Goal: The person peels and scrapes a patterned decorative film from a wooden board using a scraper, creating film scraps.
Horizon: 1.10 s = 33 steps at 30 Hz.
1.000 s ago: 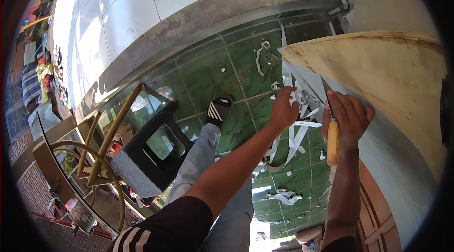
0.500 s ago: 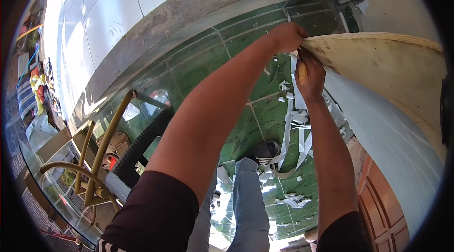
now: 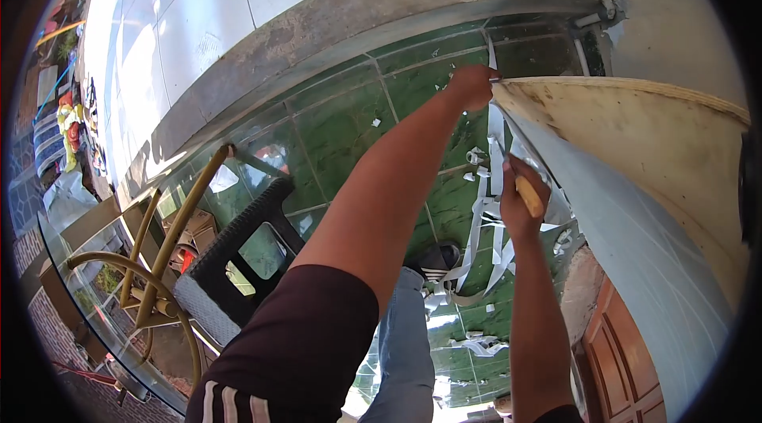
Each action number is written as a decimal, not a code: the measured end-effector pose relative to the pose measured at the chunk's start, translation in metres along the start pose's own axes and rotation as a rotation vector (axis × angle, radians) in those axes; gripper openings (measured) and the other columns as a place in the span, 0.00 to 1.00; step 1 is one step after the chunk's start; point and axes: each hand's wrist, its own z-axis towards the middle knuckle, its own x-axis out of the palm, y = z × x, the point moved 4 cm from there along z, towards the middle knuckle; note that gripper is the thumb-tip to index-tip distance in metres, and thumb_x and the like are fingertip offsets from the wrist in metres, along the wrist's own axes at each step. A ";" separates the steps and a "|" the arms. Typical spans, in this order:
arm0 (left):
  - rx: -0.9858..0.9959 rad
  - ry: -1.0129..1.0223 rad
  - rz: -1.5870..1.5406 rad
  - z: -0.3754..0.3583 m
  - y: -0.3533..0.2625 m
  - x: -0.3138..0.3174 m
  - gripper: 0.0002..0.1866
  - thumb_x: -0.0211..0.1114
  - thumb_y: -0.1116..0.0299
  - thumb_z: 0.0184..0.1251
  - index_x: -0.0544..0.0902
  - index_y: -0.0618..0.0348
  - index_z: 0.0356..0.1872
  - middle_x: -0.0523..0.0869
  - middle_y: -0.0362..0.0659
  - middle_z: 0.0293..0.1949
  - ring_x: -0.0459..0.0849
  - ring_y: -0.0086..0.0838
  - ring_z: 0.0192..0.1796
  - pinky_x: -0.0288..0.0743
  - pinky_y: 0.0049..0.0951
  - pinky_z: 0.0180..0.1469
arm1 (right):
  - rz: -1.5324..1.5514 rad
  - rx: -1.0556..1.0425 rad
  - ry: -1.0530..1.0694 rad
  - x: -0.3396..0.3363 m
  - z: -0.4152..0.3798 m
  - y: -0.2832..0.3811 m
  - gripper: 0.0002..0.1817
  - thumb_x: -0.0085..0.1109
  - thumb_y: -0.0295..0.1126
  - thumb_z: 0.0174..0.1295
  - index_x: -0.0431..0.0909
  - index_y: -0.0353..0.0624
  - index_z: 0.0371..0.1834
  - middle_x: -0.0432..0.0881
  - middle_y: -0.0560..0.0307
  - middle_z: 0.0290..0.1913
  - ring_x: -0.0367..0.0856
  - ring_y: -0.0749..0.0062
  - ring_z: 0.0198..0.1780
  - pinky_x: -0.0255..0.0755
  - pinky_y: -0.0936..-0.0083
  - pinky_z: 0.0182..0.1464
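Note:
My left hand (image 3: 474,87) is closed at the near corner of a plywood board (image 3: 635,117), pinching something there too small to name. Below the board hangs a pale grey-white sheet (image 3: 635,248). My right hand (image 3: 524,197) is wrapped round a wooden handle (image 3: 529,195), whose thin blade points up toward the board's corner, apart from it. White strips (image 3: 474,236) and curled scraps lie on the green tiles under my hands.
A dark woven stool (image 3: 230,256) and a glass table with a gold-coloured frame (image 3: 171,240) stand at the left. A concrete ledge (image 3: 302,18) runs across the top. My sandalled foot (image 3: 436,260) is below; a brown door (image 3: 619,351) is lower right.
My right hand has moved down, away from the board's corner, with the wooden-handled tool. My left hand has shifted slightly down and left, still at the corner. The view has shifted a little.

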 end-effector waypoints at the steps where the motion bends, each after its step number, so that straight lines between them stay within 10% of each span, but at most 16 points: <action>1: 0.016 -0.012 -0.002 0.002 0.001 0.003 0.24 0.64 0.72 0.67 0.89 0.38 0.63 0.91 0.54 0.52 0.90 0.52 0.50 0.84 0.44 0.54 | 0.009 0.074 -0.002 -0.008 -0.028 0.004 0.09 0.66 0.26 0.72 0.88 0.35 0.50 0.91 0.42 0.43 0.92 0.51 0.44 0.83 0.64 0.49; 13: 0.147 -0.077 -0.116 0.000 -0.001 -0.022 0.13 0.67 0.67 0.67 0.94 0.46 0.49 0.94 0.49 0.44 0.92 0.45 0.43 0.85 0.39 0.50 | 0.108 0.486 0.314 -0.064 -0.342 0.111 0.08 0.69 0.27 0.69 0.87 0.34 0.46 0.90 0.44 0.40 0.91 0.52 0.41 0.84 0.64 0.46; 21: -0.018 0.021 -0.379 -0.001 0.009 -0.015 0.12 0.69 0.65 0.66 0.94 0.52 0.48 0.95 0.47 0.45 0.93 0.37 0.48 0.83 0.34 0.52 | 0.326 0.566 0.321 -0.067 -0.379 0.193 0.11 0.65 0.21 0.71 0.84 0.37 0.55 0.88 0.39 0.52 0.87 0.46 0.50 0.81 0.56 0.49; 28: 0.004 -0.093 -0.038 0.006 0.001 -0.004 0.10 0.66 0.69 0.67 0.92 0.56 0.43 0.93 0.51 0.42 0.92 0.43 0.46 0.83 0.38 0.51 | 0.165 0.606 0.336 -0.052 -0.380 0.189 0.10 0.72 0.25 0.62 0.88 0.39 0.46 0.91 0.45 0.42 0.91 0.49 0.42 0.84 0.62 0.47; 33: -0.075 -0.239 -0.343 -0.006 0.019 0.016 0.10 0.65 0.71 0.65 0.92 0.56 0.42 0.92 0.54 0.40 0.92 0.49 0.45 0.84 0.43 0.50 | 0.132 0.595 0.366 -0.050 -0.379 0.191 0.11 0.73 0.25 0.61 0.88 0.40 0.46 0.91 0.45 0.41 0.90 0.49 0.40 0.84 0.61 0.46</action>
